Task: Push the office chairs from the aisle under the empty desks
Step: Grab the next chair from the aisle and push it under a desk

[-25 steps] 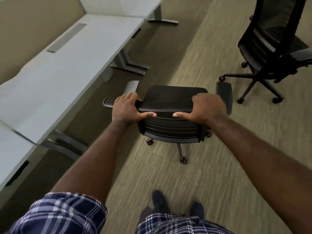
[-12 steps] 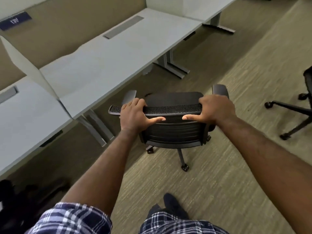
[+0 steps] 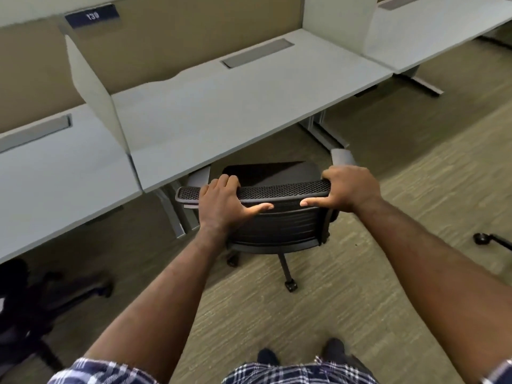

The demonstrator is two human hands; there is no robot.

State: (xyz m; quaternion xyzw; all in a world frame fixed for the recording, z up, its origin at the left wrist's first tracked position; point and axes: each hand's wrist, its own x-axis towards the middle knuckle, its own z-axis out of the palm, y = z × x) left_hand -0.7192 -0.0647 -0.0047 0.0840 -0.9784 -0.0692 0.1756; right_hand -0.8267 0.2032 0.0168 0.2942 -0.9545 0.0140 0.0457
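Office chair (image 3: 277, 217), black with a mesh backrest, stands at the front edge of the grey tabletop (image 3: 235, 106), its seat and left armrest partly beneath that edge. I have both hands clenched on the top rail of the backrest: left hand (image 3: 221, 200) toward the left end, right hand (image 3: 349, 189) at the right corner, thumbs pointing at each other along the back. Another black chair (image 3: 30, 303) sits under the neighbouring desk at lower left. A caster (image 3: 480, 238) of a further chair shows at the right edge, on the carpet (image 3: 304, 314)
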